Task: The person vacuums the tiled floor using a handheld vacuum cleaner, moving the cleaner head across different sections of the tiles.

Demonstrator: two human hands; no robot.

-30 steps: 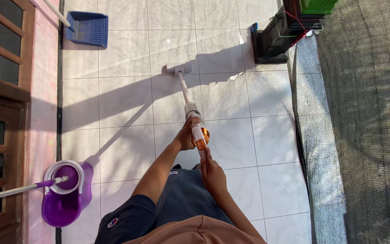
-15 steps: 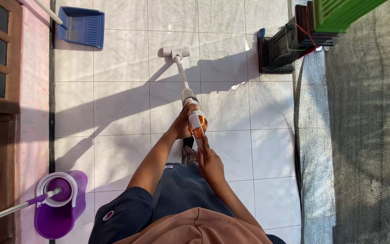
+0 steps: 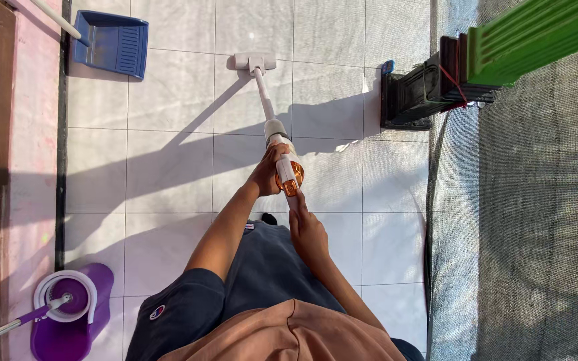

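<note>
The right hand (image 3: 309,234) gripped the rear handle of a white and orange stick vacuum (image 3: 287,172), fingers closed around it. Just ahead, the left hand (image 3: 267,175) clasped the vacuum's body from the side. The wand ran forward to the floor head (image 3: 255,61), which rested flat on the white floor tiles (image 3: 168,167). A purple spin-mop bucket (image 3: 68,314) stood near the pink wall, a blue dustpan (image 3: 113,42) lay farther off, and grey mesh netting (image 3: 530,220) hung along the right.
</note>
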